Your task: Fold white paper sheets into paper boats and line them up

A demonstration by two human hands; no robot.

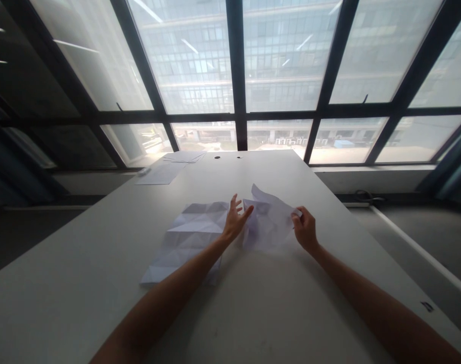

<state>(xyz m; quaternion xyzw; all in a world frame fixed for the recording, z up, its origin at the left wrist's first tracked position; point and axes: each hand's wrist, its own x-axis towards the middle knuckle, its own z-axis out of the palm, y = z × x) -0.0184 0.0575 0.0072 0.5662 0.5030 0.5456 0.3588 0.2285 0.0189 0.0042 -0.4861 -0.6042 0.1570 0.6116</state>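
A thin white sheet of paper (276,222), partly blurred, is raised and bent above the table in front of me. My right hand (305,227) pinches its right edge between thumb and fingers. At the sheet's left side is my left hand (236,218), fingers spread and thumb pointing toward the paper; whether the thumb touches it I cannot tell. Left of that hand lies a second white sheet (188,237), flat on the table and marked with many fold creases. My left forearm covers its lower right part.
The long white table (82,283) reaches toward the windows (200,55). More paper sheets (162,173) lie at its far left. Two small holes (217,157) are near the far edge. A small dark mark (427,306) is near the right edge.
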